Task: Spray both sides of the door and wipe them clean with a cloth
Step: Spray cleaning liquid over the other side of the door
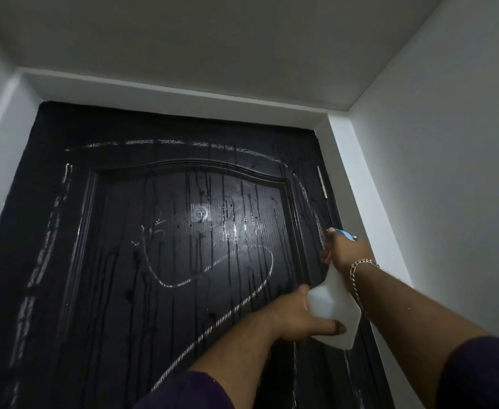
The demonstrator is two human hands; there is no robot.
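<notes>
Left hand [294,315]: grip cupped under bottle [332,309] base, thumb across it. Right hand [347,250]: grip wrapped round trigger neck. Bottle: long axis tilted up, nozzle toward door [124,231] right edge. Door: just beyond, wet, streaked.

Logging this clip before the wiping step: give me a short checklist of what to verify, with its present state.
1. Spray bottle held securely: ok. The right hand grips the trigger head and the left hand supports the base.
2. This face of the door is wetted: ok, with drip streaks and foam lines across the panel.
3. Cloth at hand: cannot tell, none in view.
4. A hand free to wipe: not ok, both hold the bottle.
5. Other side of the door sprayed: cannot tell.
</notes>
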